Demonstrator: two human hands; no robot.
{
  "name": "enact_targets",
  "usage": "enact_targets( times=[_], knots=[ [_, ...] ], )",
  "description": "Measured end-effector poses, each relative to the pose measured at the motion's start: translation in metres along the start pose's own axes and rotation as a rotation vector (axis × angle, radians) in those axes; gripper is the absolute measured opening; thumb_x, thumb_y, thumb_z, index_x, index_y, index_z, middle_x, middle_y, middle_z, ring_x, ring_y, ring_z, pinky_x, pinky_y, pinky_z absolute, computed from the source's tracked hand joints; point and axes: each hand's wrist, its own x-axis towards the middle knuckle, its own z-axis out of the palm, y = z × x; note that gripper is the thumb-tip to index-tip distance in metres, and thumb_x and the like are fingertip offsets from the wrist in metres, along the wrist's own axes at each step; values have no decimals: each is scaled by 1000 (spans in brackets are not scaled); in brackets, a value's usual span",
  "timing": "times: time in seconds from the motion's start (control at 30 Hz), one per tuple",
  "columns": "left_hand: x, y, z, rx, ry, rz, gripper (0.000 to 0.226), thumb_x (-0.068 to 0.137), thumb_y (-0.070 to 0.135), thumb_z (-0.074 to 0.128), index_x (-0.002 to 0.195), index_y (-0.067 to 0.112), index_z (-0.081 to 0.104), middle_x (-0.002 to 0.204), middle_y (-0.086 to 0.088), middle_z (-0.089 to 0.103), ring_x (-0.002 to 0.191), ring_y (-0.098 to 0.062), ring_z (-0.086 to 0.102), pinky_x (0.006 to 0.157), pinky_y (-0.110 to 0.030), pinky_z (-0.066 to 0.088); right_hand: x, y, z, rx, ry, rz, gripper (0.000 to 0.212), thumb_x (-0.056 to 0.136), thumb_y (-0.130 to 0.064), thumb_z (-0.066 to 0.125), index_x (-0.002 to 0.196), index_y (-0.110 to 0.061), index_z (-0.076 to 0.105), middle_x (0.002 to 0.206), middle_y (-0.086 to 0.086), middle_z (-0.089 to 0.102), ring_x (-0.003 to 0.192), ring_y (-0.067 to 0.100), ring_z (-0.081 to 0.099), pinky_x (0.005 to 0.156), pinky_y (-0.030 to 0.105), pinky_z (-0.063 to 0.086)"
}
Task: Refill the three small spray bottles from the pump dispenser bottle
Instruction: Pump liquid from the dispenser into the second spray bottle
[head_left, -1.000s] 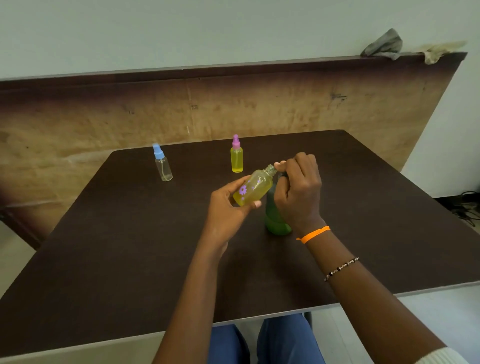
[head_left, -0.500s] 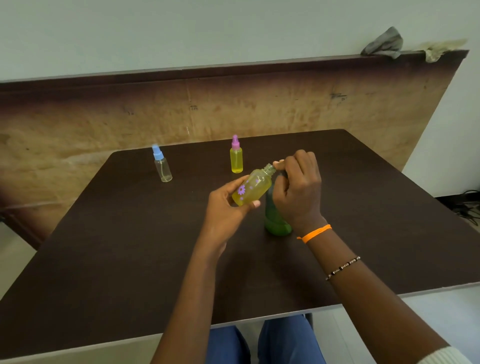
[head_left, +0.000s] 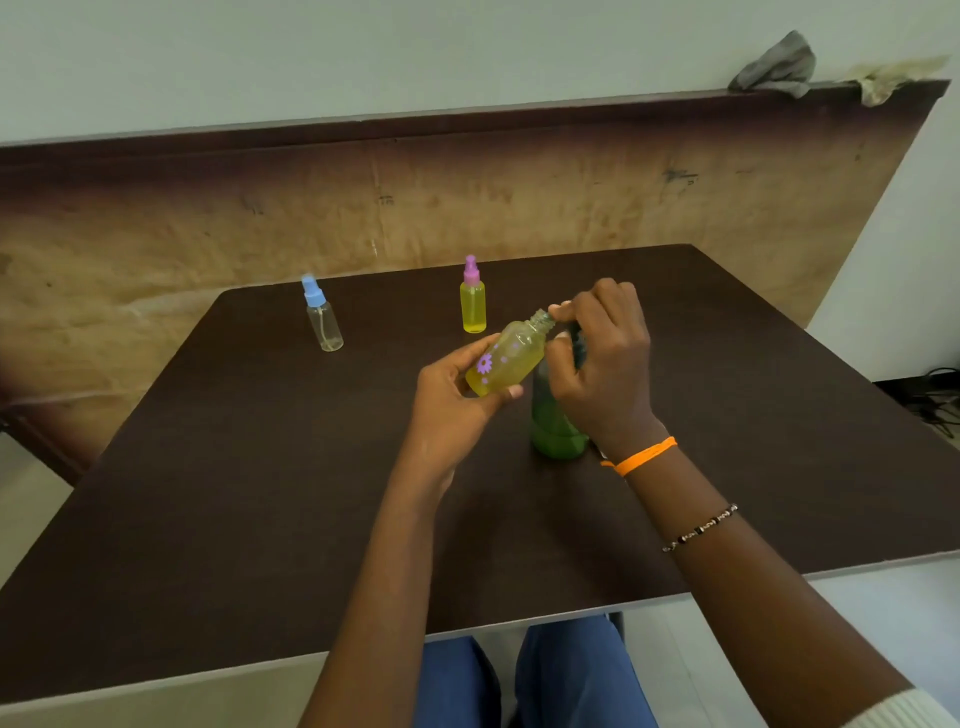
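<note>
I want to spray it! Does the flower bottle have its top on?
No. The flower bottle is tilted in the left hand, its bare threaded neck showing.

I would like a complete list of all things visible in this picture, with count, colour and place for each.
Dark brown table: 1, dark brown, fills the middle of the view.
Clear small spray bottle with blue cap: 1, clear and blue, upright, far left of table.
Yellow small spray bottle with pink cap: 1, yellow and pink, upright, far middle of table.
Yellow uncapped bottle with purple flowers: 1, yellow, tilted, held above the table.
Green pump dispenser bottle: 1, green, on table under the right hand.
Grey cloth: 1, grey, on the ledge, top right.
Left hand: 1, grips the flowered bottle.
Right hand: 1, orange band on the wrist, on the pump top.
</note>
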Motion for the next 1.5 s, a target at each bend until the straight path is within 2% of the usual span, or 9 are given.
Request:
enact_targets(
  times=[0.2,0.5,0.67,0.87,0.97,1.13,1.23,1.5],
  knots=[
    [-2,-2,2,17,11,11,57,71,-13,68,114,23,61,105,8,68,98,-5,64,88,-26,53,-8,2,7,-22,46,-9,14,68,0,43,69,4,56,69,16,47,68,24,35,60,33,32],
    [0,-1,0,24,13,18,58,71,-12,69,118,21,60,118,-3,65,107,-13,62,92,-30,51,3,0,3,7,43,4,12,71,-3,42,65,0,52,68,14,45,68,23,36,61,32,32],
    [2,-5,1,52,1,5,59,70,-13,69,121,16,60,118,-4,65,108,-12,62,90,-29,51,-10,5,13,-4,124,17,12,71,6,44,64,2,53,67,16,46,67,25,37,56,39,35],
    [2,4,-2,66,-21,22,57,73,-13,68,121,16,60,118,-4,65,105,-10,62,84,-22,52,-4,-2,7,-2,77,35,11,70,-4,44,68,1,54,70,15,47,68,27,40,59,36,35],
    [2,4,-2,56,-13,17,57,72,-12,68,120,18,60,117,-4,66,106,-11,62,89,-27,52,4,-4,4,15,75,86,12,72,-6,44,66,-1,53,70,13,47,68,28,42,60,34,35],
    [4,-1,-3,89,-23,11,57,72,-11,69,121,17,61,119,-5,65,108,-13,62,89,-30,52,-7,3,10,-58,78,32,9,70,-2,44,66,0,52,69,14,47,67,27,39,57,38,36],
    [4,0,-5,86,-27,4,56,72,-10,69,119,19,62,118,-5,65,107,-13,62,90,-32,53,-6,2,11,-55,76,30,7,69,-2,45,64,-1,50,68,14,46,66,26,37,58,35,33],
    [5,4,-3,55,-22,2,57,72,-11,69,119,20,61,119,-3,65,107,-12,62,90,-31,53,5,-1,7,10,71,53,12,71,-5,42,62,-2,49,67,11,44,67,24,36,60,31,31]
  ],
)
